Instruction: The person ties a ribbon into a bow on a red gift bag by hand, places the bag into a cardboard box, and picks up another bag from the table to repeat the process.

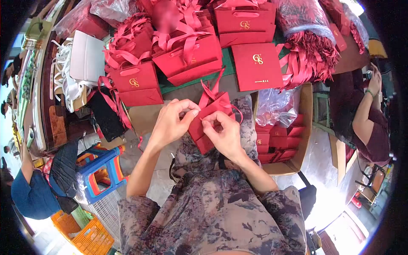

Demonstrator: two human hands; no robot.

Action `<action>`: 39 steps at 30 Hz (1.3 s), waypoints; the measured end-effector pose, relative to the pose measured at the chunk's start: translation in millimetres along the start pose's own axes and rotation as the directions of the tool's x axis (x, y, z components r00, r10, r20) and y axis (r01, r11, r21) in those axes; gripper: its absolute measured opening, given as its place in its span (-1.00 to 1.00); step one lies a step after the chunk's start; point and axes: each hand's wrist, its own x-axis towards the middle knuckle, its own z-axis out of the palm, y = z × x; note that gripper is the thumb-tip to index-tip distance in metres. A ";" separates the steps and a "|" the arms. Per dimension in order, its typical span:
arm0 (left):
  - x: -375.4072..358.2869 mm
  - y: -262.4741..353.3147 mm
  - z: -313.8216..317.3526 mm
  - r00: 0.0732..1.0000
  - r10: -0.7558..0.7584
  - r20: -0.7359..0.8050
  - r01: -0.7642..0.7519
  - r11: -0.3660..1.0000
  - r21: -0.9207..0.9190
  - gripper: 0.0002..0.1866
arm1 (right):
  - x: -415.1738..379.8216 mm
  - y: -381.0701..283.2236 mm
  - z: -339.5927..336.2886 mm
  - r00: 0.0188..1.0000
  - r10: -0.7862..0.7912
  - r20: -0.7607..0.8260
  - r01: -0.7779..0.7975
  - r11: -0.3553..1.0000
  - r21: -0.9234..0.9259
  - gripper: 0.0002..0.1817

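A small red paper gift bag with red ribbon handles stands tilted above my lap, between my two hands. My left hand pinches at its upper left edge, thumb and forefinger pressed together. On the front of the bag, my right hand is closed in a pinch, its fingers curled. Whether a bit of ribbon or just paper sits between the fingertips is too small to tell. Ahead of my hands lies a flat red bag with a gold monogram.
Stacked red bags with ribbons cover the table ahead. A cardboard box of red bags stands at my right, white bags at the left. A blue stool and orange crate are lower left. Co-workers sit on both sides.
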 end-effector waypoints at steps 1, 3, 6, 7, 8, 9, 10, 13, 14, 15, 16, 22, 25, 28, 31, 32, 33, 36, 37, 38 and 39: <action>-0.4 1.3 -0.3 1.000 0.000 0.001 0.000 1.000 0.000 -0.83 | 0.5 -1.0 0.0 1.000 -0.008 0.002 0.008 1.000 -0.009 -0.90; -1.7 5.4 -1.5 0.995 -0.095 0.017 0.094 0.994 0.060 -0.88 | 1.6 -4.6 -1.5 0.999 0.046 0.023 -0.046 0.999 -0.015 -0.89; -4.5 16.9 -1.3 0.999 -0.018 -0.037 0.023 0.988 0.154 -0.89 | 4.9 -1.6 -0.6 0.990 0.127 0.057 -0.129 0.991 0.024 -0.87; -5.5 16.5 0.2 0.999 -0.016 -0.037 0.021 0.988 0.154 -0.89 | 6.3 0.6 0.0 0.985 0.154 0.071 -0.159 0.985 0.069 -0.87; -6.4 14.7 2.4 0.997 0.008 -0.076 0.005 0.984 0.176 -0.89 | 7.7 1.9 0.2 0.986 0.152 0.070 -0.157 0.985 0.068 -0.87; -7.4 13.6 4.1 0.993 0.033 -0.115 -0.010 0.980 0.200 -0.88 | 8.9 2.9 0.8 0.986 0.148 0.071 -0.152 0.987 0.052 -0.87; -8.6 13.6 5.0 0.993 0.034 -0.115 -0.010 0.980 0.200 -0.88 | 9.6 3.7 1.6 0.987 0.145 0.072 -0.148 0.988 0.036 -0.88; -11.7 14.1 8.4 0.987 0.058 -0.148 -0.021 0.970 0.244 -0.88 | 10.6 4.3 3.8 0.991 0.127 0.048 -0.129 0.991 0.035 -0.88; -12.3 14.1 10.4 0.983 0.062 -0.172 -0.015 0.965 0.260 -0.90 | 11.4 2.2 4.0 0.991 0.125 0.047 -0.127 0.991 0.035 -0.88; -12.8 13.6 12.3 0.978 0.066 -0.196 -0.009 0.961 0.276 -0.91 | 12.6 -1.7 4.1 0.993 0.111 0.038 -0.109 0.993 -0.043 -0.87; -13.5 11.1 14.6 0.978 0.067 -0.197 -0.010 0.961 0.276 -0.91 | 13.2 -4.2 5.0 0.995 0.096 0.031 -0.091 0.988 -0.121 -0.87; -15.4 13.3 17.8 0.953 0.142 -0.268 -0.051 0.947 0.318 -0.87 | 14.5 -6.5 14.9 0.998 0.013 -0.069 -0.016 0.999 -0.046 -0.83; -15.4 9.4 13.4 0.955 0.122 -0.270 -0.083 0.985 0.151 -0.84 | 13.5 -1.4 6.7 1.000 -0.017 -0.007 0.017 0.999 0.041 -0.89; -16.3 12.7 13.5 0.972 0.078 -0.223 -0.049 0.990 0.134 -0.84 | 15.7 -10.5 -0.7 0.984 -0.180 -0.003 0.176 0.967 -0.181 -0.88; -17.8 10.5 13.7 0.974 0.113 -0.196 -0.069 0.973 0.220 -0.83 | 17.7 -0.7 3.7 0.959 -0.282 -0.013 0.268 0.925 -0.270 -0.86; -17.6 9.5 13.1 0.974 0.116 -0.196 -0.074 0.976 0.207 -0.83 | 17.6 0.4 4.1 0.957 -0.288 -0.011 0.275 0.923 -0.269 -0.86; -17.1 8.8 12.4 0.974 0.119 -0.194 -0.081 0.978 0.193 -0.83 | 17.0 -0.1 3.3 0.968 -0.249 0.009 0.244 0.938 -0.248 -0.85; -18.5 7.7 11.7 0.971 0.114 -0.212 -0.081 0.984 0.157 -0.80 | 20.9 -15.5 -12.1 0.951 -0.305 0.042 0.302 0.897 -0.322 -0.85; -20.1 6.4 12.9 0.969 0.116 -0.219 -0.082 0.984 0.156 -0.80 | 23.6 -24.5 -18.8 0.918 -0.391 0.063 0.381 0.831 -0.406 -0.86; -22.3 4.4 15.4 0.961 0.131 -0.244 -0.082 0.976 0.200 -0.79 | 26.2 -30.2 -24.1 0.916 -0.395 0.065 0.386 0.828 -0.407 -0.86; -23.7 2.6 18.8 0.952 0.148 -0.268 -0.082 0.967 0.243 -0.77 | 29.9 -35.0 -29.6 0.951 -0.294 0.097 0.309 0.886 -0.346 -0.86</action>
